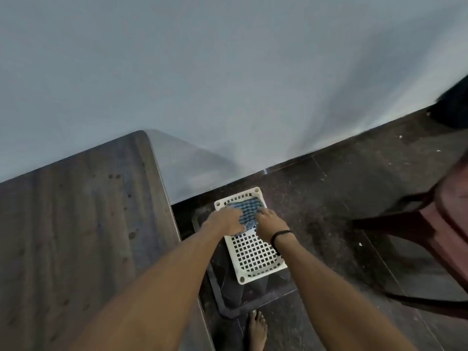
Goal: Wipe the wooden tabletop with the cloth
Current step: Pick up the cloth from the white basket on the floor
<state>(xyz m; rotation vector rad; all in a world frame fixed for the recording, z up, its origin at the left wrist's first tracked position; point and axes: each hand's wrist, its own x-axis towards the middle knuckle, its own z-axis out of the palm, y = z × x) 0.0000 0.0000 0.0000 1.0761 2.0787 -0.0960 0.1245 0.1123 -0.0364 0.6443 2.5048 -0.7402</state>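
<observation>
covering much of the blurred cloth (pixel 249 210), left hand (pixel 224 220) and right hand (pixel 271 222)

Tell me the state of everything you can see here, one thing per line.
wooden tabletop: dark-spotted, cloth not on it
white stool: upright on the floor beside the tabletop
cloth: bunched on the white stool
left hand: fingers curled on the cloth
right hand: touching the cloth, grip unclear

Pale grey wall (pixel 228 72) meets dark stone floor (pixel 354 198); maroon chair (pixel 450 211) stands at right
</observation>
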